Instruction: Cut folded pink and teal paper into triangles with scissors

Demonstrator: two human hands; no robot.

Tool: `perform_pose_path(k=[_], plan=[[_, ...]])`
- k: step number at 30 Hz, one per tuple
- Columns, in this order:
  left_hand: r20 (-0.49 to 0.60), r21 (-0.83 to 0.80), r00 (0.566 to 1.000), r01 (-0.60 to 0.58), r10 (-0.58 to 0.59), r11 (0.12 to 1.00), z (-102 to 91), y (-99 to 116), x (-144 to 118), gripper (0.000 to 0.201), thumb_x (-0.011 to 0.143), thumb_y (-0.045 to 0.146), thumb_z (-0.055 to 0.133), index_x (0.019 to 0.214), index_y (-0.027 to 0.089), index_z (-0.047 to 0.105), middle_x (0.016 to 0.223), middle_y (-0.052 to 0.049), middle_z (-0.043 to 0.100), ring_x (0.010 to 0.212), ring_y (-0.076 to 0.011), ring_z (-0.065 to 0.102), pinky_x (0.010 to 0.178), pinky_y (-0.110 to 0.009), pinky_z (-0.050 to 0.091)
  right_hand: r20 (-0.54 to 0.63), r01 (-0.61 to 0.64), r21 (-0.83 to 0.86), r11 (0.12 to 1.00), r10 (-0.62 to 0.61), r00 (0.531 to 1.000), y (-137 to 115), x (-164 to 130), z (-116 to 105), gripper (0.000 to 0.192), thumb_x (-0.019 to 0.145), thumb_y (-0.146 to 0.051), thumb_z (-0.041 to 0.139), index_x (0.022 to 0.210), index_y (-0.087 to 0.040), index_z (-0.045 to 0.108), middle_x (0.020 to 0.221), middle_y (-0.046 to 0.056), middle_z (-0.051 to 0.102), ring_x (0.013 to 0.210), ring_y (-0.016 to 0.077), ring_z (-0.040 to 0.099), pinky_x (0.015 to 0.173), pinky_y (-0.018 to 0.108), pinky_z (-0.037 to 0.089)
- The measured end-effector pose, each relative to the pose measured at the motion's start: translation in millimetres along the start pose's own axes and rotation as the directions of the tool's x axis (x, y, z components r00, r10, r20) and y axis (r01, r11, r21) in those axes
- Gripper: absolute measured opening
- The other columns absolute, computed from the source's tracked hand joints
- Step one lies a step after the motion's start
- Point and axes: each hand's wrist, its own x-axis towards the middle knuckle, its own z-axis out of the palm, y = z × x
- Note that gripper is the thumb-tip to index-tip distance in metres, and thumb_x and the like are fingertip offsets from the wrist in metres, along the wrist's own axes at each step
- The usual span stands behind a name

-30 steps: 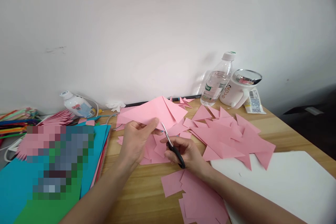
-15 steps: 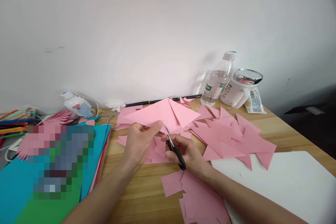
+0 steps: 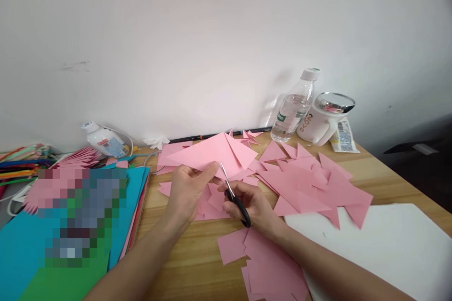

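A folded pink paper sheet (image 3: 208, 153) is pinched along its near edge by my left hand (image 3: 187, 190), thumb on top. My right hand (image 3: 250, 202) grips black-handled scissors (image 3: 238, 204). One silvery blade lies over the paper just right of my left thumb; the other blade is hidden beneath it. The right part of the paper forms a separate flap (image 3: 241, 148) that slants away from the rest. Under and around both hands lie more cut pink pieces (image 3: 212, 202).
Pink scraps (image 3: 303, 181) are heaped to the right, beside a white board (image 3: 374, 249). A water bottle (image 3: 291, 110) and a lidded mug (image 3: 323, 122) stand by the wall. Blue paper (image 3: 24, 240) and a white bottle (image 3: 106, 141) are at left, pink sheets (image 3: 275, 263) in front.
The right flap of the pink paper has shifted left, its tip now nearer the scissors. Both hands stay almost where they were.
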Motion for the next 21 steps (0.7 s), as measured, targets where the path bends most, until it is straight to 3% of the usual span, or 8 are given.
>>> perform_pose_path(k=[21], plan=[[-0.008, -0.031, 1.000, -0.003, 0.003, 1.000, 0.2, 0.7, 0.2, 0.023, 0.063, 0.032, 0.068, 0.059, 0.010, 0.063, 0.053, -0.006, 0.064, 0.053, -0.0166, 0.060, 0.060, -0.029, 0.047, -0.020, 0.033, -0.059, 0.998, -0.035, 0.999, -0.2, -1.2, 1.2, 0.021, 0.069, -0.028, 0.067, 0.084, -0.015, 0.061, 0.053, -0.006, 0.038, 0.044, 0.0053, 0.037, 0.044, 0.020, 0.030]])
